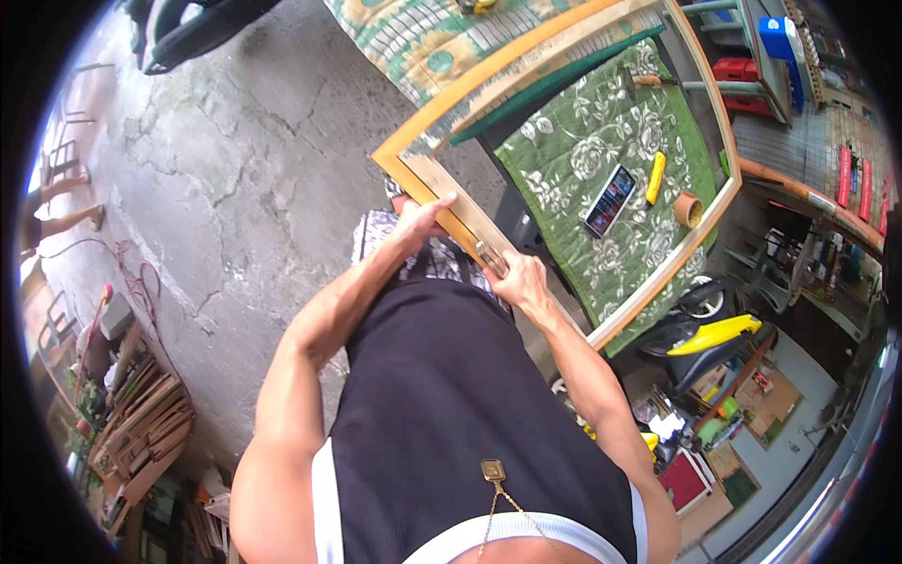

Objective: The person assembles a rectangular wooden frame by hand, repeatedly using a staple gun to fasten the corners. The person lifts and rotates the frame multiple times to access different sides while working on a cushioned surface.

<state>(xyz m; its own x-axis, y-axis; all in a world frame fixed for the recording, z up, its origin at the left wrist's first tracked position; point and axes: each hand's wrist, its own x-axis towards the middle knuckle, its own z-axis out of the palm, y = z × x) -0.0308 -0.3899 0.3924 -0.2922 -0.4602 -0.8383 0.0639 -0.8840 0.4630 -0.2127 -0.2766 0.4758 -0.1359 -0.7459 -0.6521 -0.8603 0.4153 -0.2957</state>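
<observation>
A large wooden frame (455, 222) is tilted in front of me, partly over a green floral cloth (562, 177). My left hand (420, 223) is closed round its near rail close to the left corner, with the thumb on top. Further along the same rail, my right hand (521, 281) is closed, fingers pressed on a small metal fitting (487, 254) at the wood's edge; its exact kind is unclear. Through the frame's opening I see a smartphone (611, 200), a yellow utility knife (656, 179), a roll of brown tape (688, 210) and a hammer (631, 83) on the cloth.
A patterned padded cloth (413, 42) lies beyond the frame. To the right stands a black-and-yellow motor scooter (709, 336). Stacked wood pieces (150, 428) and a reddish cable (146, 291) are on the left of the cracked concrete floor (235, 169). Another person's legs (70, 221) show far left.
</observation>
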